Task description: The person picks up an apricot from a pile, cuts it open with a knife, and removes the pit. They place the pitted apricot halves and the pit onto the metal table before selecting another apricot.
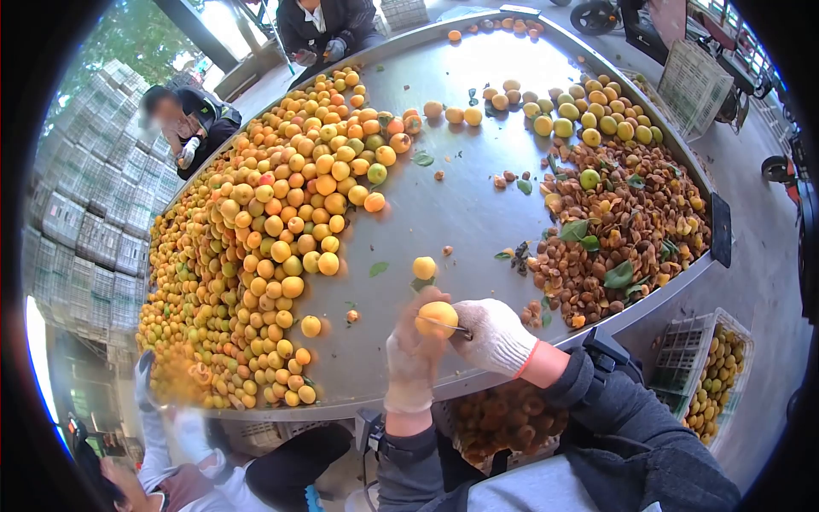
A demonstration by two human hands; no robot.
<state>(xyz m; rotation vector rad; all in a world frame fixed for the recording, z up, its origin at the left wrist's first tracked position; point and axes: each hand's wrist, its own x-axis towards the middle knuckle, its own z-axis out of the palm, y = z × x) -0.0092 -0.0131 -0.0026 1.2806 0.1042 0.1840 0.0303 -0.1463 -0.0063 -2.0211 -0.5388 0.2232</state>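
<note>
An orange-yellow apricot is in my left hand, whose gloved fingers are closed around it above the table's near edge. My right hand, in a white knitted glove with a red cuff edge, grips a small knife. Its thin metal blade lies against the side of the apricot. Just beyond my hands a single yellow apricot rests on the metal table, with a green leaf beside it. The fingertips of my right hand are partly hidden.
A large heap of apricots covers the left side. Brown pits and split scraps are piled at right. Below right stands a crate of yellow-green fruit. Co-workers sit around the table; one near left reaches into the heap.
</note>
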